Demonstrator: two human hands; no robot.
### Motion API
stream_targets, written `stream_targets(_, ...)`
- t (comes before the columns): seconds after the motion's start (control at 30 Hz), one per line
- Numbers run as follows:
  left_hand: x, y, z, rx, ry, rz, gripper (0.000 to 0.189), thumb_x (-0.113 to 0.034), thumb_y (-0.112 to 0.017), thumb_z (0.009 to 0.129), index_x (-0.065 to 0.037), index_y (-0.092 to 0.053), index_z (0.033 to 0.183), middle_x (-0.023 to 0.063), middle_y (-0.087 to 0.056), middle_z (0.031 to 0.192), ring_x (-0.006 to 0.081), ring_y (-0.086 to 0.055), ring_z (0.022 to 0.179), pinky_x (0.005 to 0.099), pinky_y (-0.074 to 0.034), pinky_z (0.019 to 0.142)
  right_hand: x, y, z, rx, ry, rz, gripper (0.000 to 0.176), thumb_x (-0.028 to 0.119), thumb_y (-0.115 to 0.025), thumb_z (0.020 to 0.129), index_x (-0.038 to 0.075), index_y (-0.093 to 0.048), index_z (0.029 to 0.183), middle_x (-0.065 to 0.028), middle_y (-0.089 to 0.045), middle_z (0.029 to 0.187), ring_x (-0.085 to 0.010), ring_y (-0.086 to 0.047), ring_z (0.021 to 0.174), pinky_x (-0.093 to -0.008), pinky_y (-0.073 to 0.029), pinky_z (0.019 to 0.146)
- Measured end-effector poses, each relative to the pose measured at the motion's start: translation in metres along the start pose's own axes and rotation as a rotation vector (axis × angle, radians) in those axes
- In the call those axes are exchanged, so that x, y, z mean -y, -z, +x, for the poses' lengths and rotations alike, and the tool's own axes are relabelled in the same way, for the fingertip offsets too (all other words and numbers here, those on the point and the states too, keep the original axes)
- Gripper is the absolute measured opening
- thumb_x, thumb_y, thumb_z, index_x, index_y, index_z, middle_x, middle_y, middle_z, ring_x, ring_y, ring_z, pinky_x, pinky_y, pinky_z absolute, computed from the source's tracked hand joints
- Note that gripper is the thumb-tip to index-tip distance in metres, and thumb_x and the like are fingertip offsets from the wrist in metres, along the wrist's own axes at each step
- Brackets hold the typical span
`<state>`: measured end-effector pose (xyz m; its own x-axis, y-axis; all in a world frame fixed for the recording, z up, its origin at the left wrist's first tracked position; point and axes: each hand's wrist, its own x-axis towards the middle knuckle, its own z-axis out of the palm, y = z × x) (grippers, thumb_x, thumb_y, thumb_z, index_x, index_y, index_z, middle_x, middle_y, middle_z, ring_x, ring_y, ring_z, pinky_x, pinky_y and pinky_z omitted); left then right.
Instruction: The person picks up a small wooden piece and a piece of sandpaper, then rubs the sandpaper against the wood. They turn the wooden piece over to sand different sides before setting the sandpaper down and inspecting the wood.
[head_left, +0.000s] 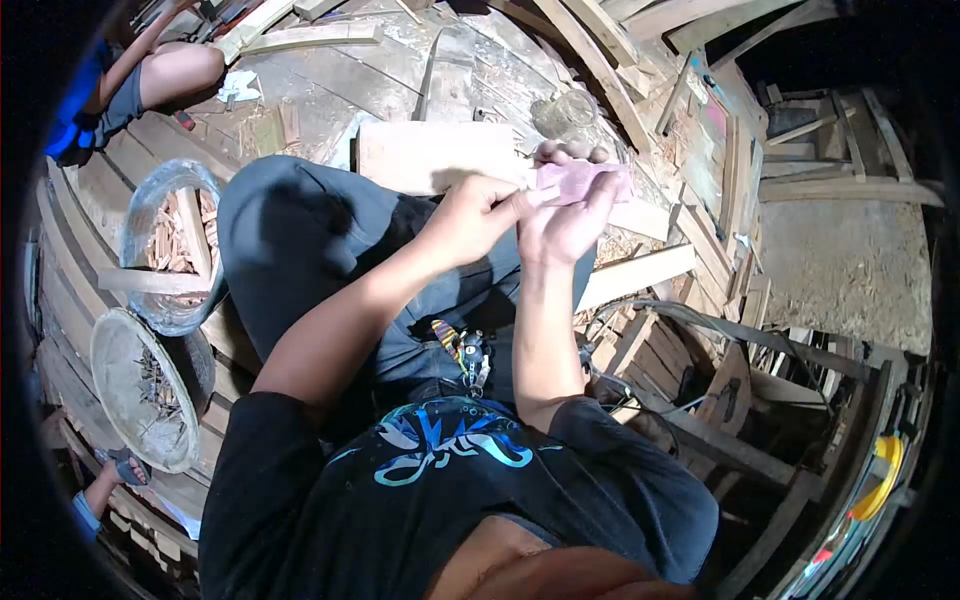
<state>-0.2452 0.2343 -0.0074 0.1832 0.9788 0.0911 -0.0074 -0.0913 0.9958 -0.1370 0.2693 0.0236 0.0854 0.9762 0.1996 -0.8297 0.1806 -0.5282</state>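
Note:
My right hand [562, 232] is turned palm up with its fingers curled round a crumpled, thin pink sheet [570, 182]. The thumb presses on the sheet's right side. From the left, my left hand [468, 218] reaches in palm down, thumb and fingers pinched together at the near edge of the sheet. A small pale bit shows at those fingertips; I cannot tell what it is. Just beyond my hands a smooth, pale wooden block [435, 150] lies across my folded legs' far side. A clear, dusty jar [565, 115] stands past my right fingers.
At left stand a bucket [135, 215] of wood offcuts and a basin [110, 385] of dark scraps. A long, dark blade [430, 75] lies on the boards. Timber beams [600, 60] lean at upper right. Another person's bent leg [180, 75] is at upper left.

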Motion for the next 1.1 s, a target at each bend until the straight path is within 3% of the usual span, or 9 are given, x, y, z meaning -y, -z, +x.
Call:
stream_targets(0.1, -0.007, 0.003, 0.002, -0.059, -0.079, 0.013, 0.037, -0.026, -0.061, 0.098, 0.005, -0.062, 0.077, -0.0005, -0.051, 0.063, 0.004, -0.042, 0.067, 0.0266, -0.038, 0.057, -0.002, -0.003, -0.004, 0.027, -0.001, -0.065, 0.032, 0.043, -0.039, 0.103, 0.013, -0.05, 0.107, -0.0101, -0.06, 0.099, -0.0234, -0.056, 0.089, -0.0428, -0.043, 0.093)
stream_targets(0.2, -0.004, 0.003, -0.002, 0.02, -0.032, 0.024, 0.043, -0.033, -0.063, 0.094, 0.005, -0.062, 0.075, 0.0098, -0.046, 0.053, 0.0055, -0.042, 0.058, 0.0318, -0.039, 0.051, -0.001, 0.003, -0.002, -0.021, 0.039, -0.096, 0.033, 0.043, -0.038, 0.104, 0.013, -0.05, 0.107, -0.0104, -0.061, 0.1, -0.0235, -0.056, 0.09, -0.044, -0.043, 0.093)
stream_targets(0.33, -0.009, 0.001, 0.0, -0.131, -0.151, 0.03, 0.039, -0.033, -0.064, 0.094, 0.003, -0.066, 0.08, 0.0116, -0.051, 0.054, 0.0075, -0.046, 0.057, 0.0328, -0.04, 0.052, -0.005, -0.002, -0.005, 0.024, 0.024, -0.043, 0.033, 0.043, -0.039, 0.103, 0.012, -0.049, 0.107, -0.0096, -0.06, 0.098, -0.0229, -0.055, 0.087, -0.0435, -0.043, 0.091)
stream_targets(0.43, -0.013, 0.007, -0.003, -0.01, -0.163, 0.15, 0.04, -0.025, -0.065, 0.094, 0.005, -0.056, 0.07, 0.0074, -0.045, 0.056, 0.0078, -0.04, 0.059, 0.0312, -0.036, 0.053, 0.003, -0.003, 0.0, -0.023, 0.05, -0.042, 0.033, 0.044, -0.041, 0.103, 0.012, -0.049, 0.107, -0.0094, -0.059, 0.099, -0.0237, -0.055, 0.09, -0.0437, -0.043, 0.091)
stream_targets(0.53, -0.013, 0.003, 0.0, -0.162, -0.271, 0.031, 0.04, -0.025, -0.065, 0.094, 0.005, -0.054, 0.07, 0.0085, -0.044, 0.056, 0.0091, -0.04, 0.058, 0.0318, -0.035, 0.053, -0.005, -0.007, -0.011, 0.063, 0.033, -0.073, 0.033, 0.043, -0.041, 0.103, 0.012, -0.049, 0.107, -0.0086, -0.059, 0.1, -0.0227, -0.054, 0.091, -0.0417, -0.043, 0.091)
stream_targets(0.67, -0.014, 0.009, -0.002, 0.032, -0.084, 0.181, 0.038, -0.023, -0.063, 0.095, 0.005, -0.055, 0.072, 0.0085, -0.044, 0.057, 0.0079, -0.04, 0.059, 0.0315, -0.035, 0.053, 0.002, -0.008, -0.009, -0.156, 0.047, -0.083, 0.033, 0.041, -0.043, 0.103, 0.009, -0.051, 0.101, -0.0101, -0.058, 0.096, -0.0238, -0.057, 0.091, -0.0444, -0.045, 0.095)
stream_targets(0.83, -0.004, 0.002, 0.001, -0.05, -0.131, -0.017, 0.036, -0.023, -0.064, 0.095, 0.005, -0.058, 0.073, 0.0024, -0.051, 0.06, 0.0064, -0.042, 0.063, 0.0303, -0.039, 0.056, -0.001, -0.004, -0.012, -0.04, -0.005, 0.061, 0.032, 0.04, -0.04, 0.104, 0.009, -0.049, 0.1, -0.0098, -0.057, 0.096, -0.0241, -0.056, 0.089, -0.0441, -0.043, 0.098)
stream_targets(0.93, -0.005, 0.007, 0.001, -0.009, -0.2, 0.095, 0.036, -0.024, -0.063, 0.095, 0.005, -0.06, 0.074, 0.0027, -0.05, 0.06, 0.0064, -0.042, 0.063, 0.0297, -0.039, 0.057, 0.003, -0.003, -0.007, -0.083, 0.022, 0.061, 0.033, 0.04, -0.04, 0.103, 0.009, -0.049, 0.102, -0.0104, -0.057, 0.096, -0.0239, -0.056, 0.089, -0.0441, -0.043, 0.098)
stream_targets(1.1, 0.0, 0.006, 0.004, 0.029, -0.037, 0.017, 0.042, -0.025, -0.063, 0.096, 0.005, -0.053, 0.068, -0.0033, -0.042, 0.061, 0.0043, -0.039, 0.065, 0.0265, -0.035, 0.055, -0.001, -0.005, -0.008, -0.076, 0.042, -0.077, 0.033, 0.041, -0.04, 0.104, 0.01, -0.049, 0.101, -0.009, -0.058, 0.096, -0.0245, -0.056, 0.092, -0.0433, -0.045, 0.092)
